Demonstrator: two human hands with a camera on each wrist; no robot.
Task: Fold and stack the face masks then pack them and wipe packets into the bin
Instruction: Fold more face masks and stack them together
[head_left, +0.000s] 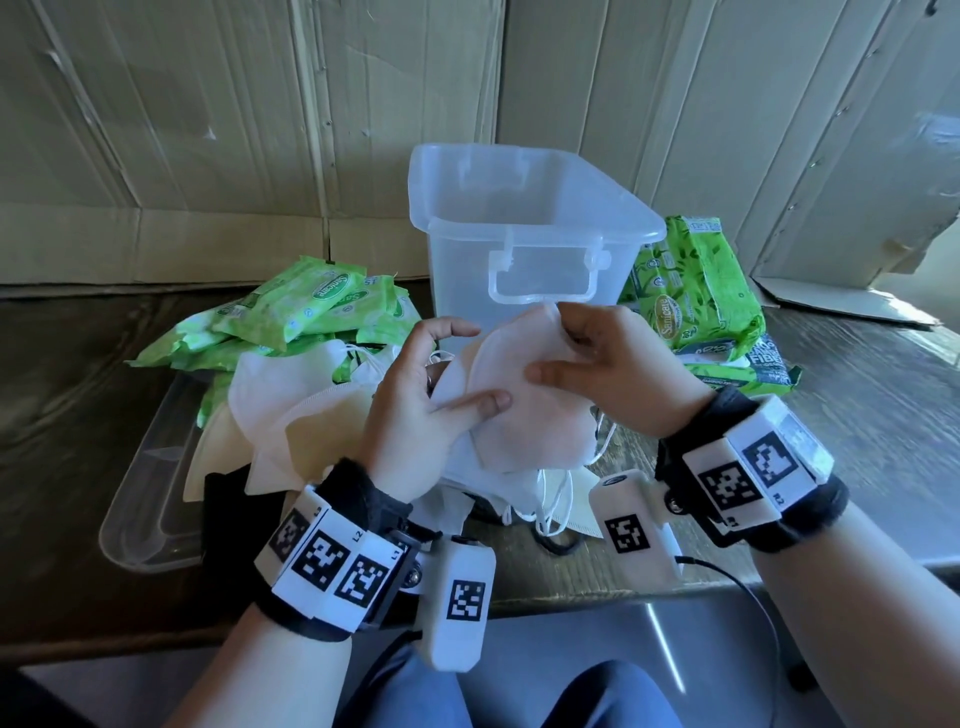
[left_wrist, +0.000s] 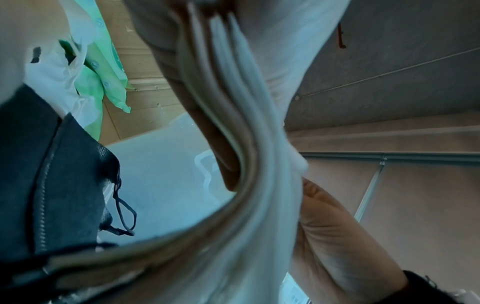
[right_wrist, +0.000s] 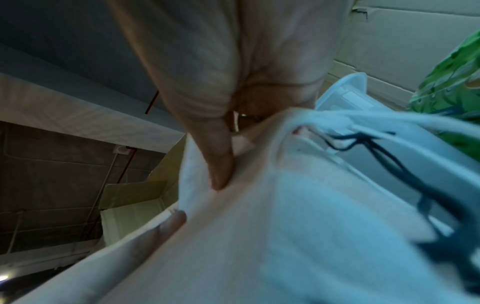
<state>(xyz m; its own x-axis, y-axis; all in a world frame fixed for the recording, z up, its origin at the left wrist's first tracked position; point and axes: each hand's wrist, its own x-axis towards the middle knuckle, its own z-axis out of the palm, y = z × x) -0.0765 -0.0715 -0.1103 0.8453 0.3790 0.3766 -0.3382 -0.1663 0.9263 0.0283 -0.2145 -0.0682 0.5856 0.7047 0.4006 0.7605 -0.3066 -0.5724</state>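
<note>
Your left hand (head_left: 415, 410) and right hand (head_left: 613, 374) each pinch the white face mask (head_left: 519, 405) above the counter (head_left: 857, 395), grip thumbs pressing it flat to crease the fold.

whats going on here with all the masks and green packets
A person is folding a white face mask, gripping it with the left hand and right hand above a loose mask pile. The clear bin behind looks empty. Green wipe packets lie on both sides of it, still unpacked.
</note>
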